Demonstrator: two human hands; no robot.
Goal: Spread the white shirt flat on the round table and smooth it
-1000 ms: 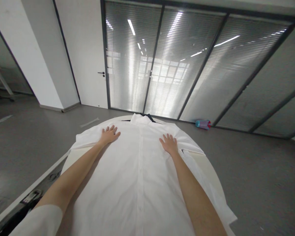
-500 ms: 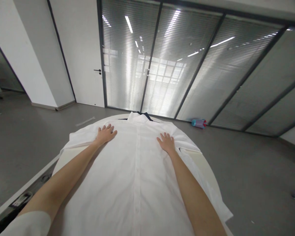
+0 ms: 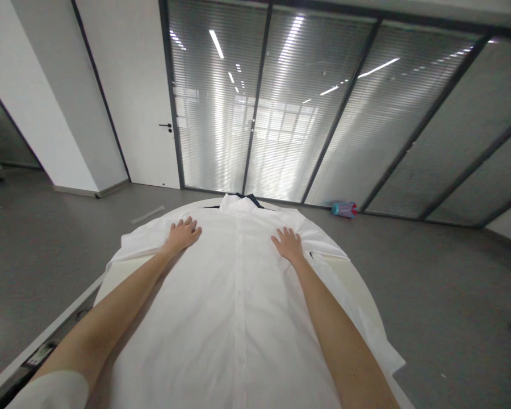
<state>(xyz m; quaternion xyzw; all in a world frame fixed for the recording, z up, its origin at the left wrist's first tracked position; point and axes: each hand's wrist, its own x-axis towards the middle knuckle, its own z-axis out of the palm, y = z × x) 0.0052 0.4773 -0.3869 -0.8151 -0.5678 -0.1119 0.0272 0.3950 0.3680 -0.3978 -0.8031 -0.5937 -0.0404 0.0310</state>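
Note:
A white button-up shirt lies spread front side up on a pale round-edged table, its collar at the far end and its short sleeves out to the sides. My left hand rests flat on the shirt's left shoulder area, fingers spread. On the right chest area, near the sleeve, lies my right hand, also with spread fingers. Neither hand grips anything. Something dark shows behind the collar; what it is cannot be told.
Beyond the table stand a glass partition with blinds and a white door. A blue and red patterned bundle lies on the grey floor by the partition. Along the table's left side runs a pale-edged frame.
The camera view has shifted slightly. Both hands stay at nearly the same places on the shirt.

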